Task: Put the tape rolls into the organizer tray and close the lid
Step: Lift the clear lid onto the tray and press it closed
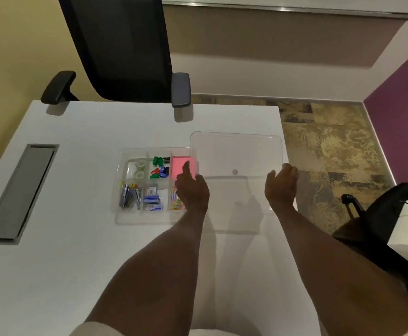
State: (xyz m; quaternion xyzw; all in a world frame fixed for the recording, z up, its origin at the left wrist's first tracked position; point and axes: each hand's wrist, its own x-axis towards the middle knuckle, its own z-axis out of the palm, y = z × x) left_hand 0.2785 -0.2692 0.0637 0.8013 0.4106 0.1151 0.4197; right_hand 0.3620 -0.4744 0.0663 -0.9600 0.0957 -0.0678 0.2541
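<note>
The clear organizer tray (123, 215) sits in the middle of the white desk. Clear tape rolls (139, 169) lie stacked in its far-left compartment. The transparent lid (234, 151) is just right of the tray, its left edge overlapping the tray's right side. My left hand (193, 190) grips the lid's left edge, thumb over the pink sticky notes (179, 166). My right hand (281, 187) grips the lid's right edge near the desk's side edge.
Other compartments hold coloured clips (159, 167), staplers (130, 196), staple boxes (152, 203) and paper clips (176, 202). A black office chair (120, 49) stands at the far edge, a grey cable hatch (20, 192) lies at left, and another chair (379, 214) is at right.
</note>
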